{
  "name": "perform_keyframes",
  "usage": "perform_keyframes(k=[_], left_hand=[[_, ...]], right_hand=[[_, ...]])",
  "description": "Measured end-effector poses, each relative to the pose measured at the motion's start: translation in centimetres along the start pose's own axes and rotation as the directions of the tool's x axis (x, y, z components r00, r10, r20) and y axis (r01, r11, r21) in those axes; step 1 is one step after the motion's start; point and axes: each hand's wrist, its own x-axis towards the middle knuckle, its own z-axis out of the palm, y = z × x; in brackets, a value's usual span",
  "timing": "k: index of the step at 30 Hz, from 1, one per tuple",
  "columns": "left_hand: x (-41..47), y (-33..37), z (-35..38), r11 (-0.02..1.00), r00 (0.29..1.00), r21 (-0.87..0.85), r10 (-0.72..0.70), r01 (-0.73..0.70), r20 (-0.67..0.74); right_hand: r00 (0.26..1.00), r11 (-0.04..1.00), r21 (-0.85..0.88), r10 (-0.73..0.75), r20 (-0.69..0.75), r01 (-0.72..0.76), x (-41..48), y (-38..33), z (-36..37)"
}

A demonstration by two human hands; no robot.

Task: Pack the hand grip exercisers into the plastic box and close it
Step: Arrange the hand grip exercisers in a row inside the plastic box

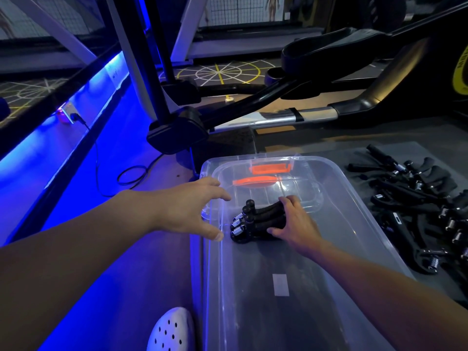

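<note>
Exercisers (255, 221) squeezed in the right grip (296, 225) go in the box (354, 236), left grip (192, 209) spread empty, big pile (417, 206) outside.

Box (253, 300) near half free; exerciser bundle (255, 221) at far-left; loose pile (420, 198) right.

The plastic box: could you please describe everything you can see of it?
The plastic box is clear, long, round-cornered and open-topped, on the floor. A white label shows on it, orange clips at its far end. Inside, the right hand grips a bundle of exercisers; the left hand hovers at its left rim.
</note>
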Motion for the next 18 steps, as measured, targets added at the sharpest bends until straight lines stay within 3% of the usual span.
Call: perform_keyframes(k=[13, 18], left_hand=[[0.5, 0.3, -0.5, 0.999, 1.0, 0.036, -0.008, 0.007, 0.027], [0.6, 0.9, -1.2, 1.0, 1.0, 0.018, -0.01, 0.01, -0.024]], right_hand=[[0.999, 1.0, -0.001, 0.016, 0.036, -0.016, -0.4, -0.7, -0.9], [0.999, 0.999, 0.042, -0.004, -0.04, 0.005, -1.3, -1.6, -4.0]])
